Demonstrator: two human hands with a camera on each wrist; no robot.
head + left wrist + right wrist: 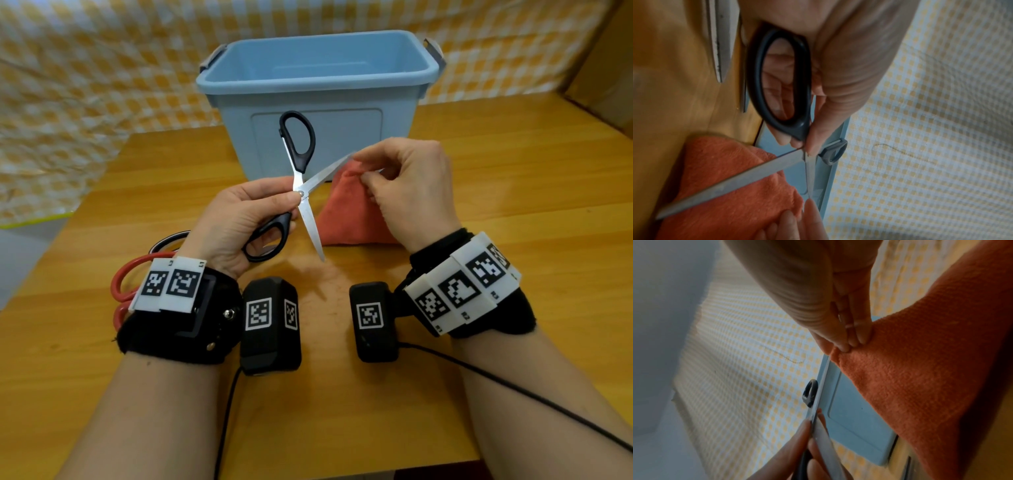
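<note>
Black-handled scissors (301, 192) are spread wide in an X above the table. My left hand (274, 202) pinches them at the pivot, and its fingers curl round the lower handle ring (754, 78). The upper handle stands up in front of the bin. My right hand (370, 171) pinches a raised fold of an orange cloth (349, 216) at the tip of one blade. The cloth (920, 369) hangs from those fingers (844, 344) down to the table. The other blade points down toward me. How the cloth meets the blade tip is hidden.
An open light-blue plastic bin (308, 85) stands on the wooden table (513, 171) right behind the hands. Red and black cable loops (130, 274) lie by my left wrist. A yellow checked sheet (85, 85) hangs behind the table, and a brown board (609, 68) stands at the far right.
</note>
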